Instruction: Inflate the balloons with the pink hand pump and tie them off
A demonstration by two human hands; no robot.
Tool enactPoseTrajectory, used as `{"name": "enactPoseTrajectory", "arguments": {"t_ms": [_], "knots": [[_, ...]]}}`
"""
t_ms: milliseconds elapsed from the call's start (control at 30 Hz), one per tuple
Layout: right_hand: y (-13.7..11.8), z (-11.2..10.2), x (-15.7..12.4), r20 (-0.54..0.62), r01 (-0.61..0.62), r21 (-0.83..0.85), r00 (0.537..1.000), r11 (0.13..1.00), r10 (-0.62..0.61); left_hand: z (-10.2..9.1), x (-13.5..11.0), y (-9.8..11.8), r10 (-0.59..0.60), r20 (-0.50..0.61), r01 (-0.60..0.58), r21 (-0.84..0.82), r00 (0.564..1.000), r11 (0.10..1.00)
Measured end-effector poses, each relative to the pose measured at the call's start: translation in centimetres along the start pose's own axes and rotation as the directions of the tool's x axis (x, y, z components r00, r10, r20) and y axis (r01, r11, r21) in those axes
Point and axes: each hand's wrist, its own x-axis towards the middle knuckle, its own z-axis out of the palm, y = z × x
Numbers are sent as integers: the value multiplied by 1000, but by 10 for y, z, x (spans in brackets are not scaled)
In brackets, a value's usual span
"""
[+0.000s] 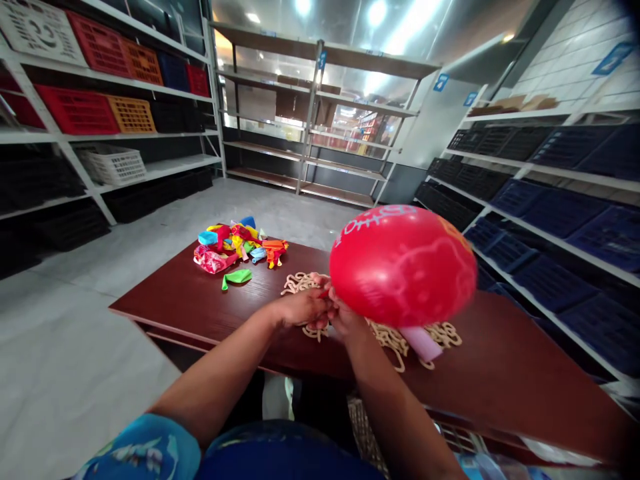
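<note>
Left hand (305, 308) and right hand (344, 317) together, fingers bunched and pinched on the neck end of an inflated red balloon (403, 263); exact finger placement partly hidden. Balloon sits up and right of the hands, above the surface (165, 300), light lettering and faint print on it. Tan cord-like loops (299, 283) lie under and beside the hands, more below the balloon. Pink cylinder (421, 343) among those, partly covered by the balloon. Left on the surface: heap of limp multicolored balloons (240, 241), single green balloon (237, 278) just in front. Beyond: back rack (270, 150), colored crates (83, 110) shelved left, dark bins (540, 213) shelved right.
</note>
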Motion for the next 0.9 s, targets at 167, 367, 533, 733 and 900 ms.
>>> {"name": "enactPoseTrajectory", "arguments": {"t_ms": [167, 367, 533, 733, 900], "knots": [[-4, 12, 0, 7, 8, 329, 1000, 944, -11, -5, 9, -15, 110, 115, -117, 59, 987, 991], [-8, 22, 4, -61, 46, 350, 998, 936, -26, -4, 11, -30, 284, 11, -283, -53, 959, 958], [-11, 32, 15, -45, -56, 444, 995, 894, 85, -13, 13, -31, 278, -67, -285, -116, 958, 952], [-12, 36, 50, 129, -140, 207, 985, 968, 115, -49, 17, -15, 150, -175, -212, -421, 973, 882], [0, 30, 83, 105, 114, -609, 992, 785, -63, -90, 19, -12, 237, -273, -355, -569, 932, 742]]}}
